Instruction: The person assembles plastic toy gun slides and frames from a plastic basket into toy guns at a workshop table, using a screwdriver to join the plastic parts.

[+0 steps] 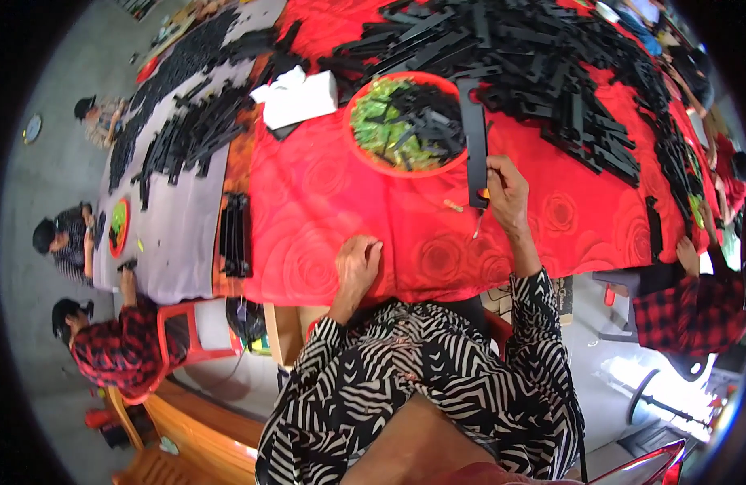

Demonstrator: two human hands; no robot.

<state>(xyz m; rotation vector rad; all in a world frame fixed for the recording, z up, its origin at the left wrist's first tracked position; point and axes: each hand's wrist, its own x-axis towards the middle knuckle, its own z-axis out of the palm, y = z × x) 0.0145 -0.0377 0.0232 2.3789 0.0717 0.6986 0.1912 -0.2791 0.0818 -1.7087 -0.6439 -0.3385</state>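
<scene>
Holding a long black strip (476, 145), the right hand (509, 192) pinched its lower end right of centre; near centre, the left hand (357, 265) curled loosely over red cloth (304, 194), its contents unclear.

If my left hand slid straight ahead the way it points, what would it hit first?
Across the red tablecloth, your left hand would probably meet the near rim of the red bowl; its fingers look curled, so the line is approximate.
</scene>
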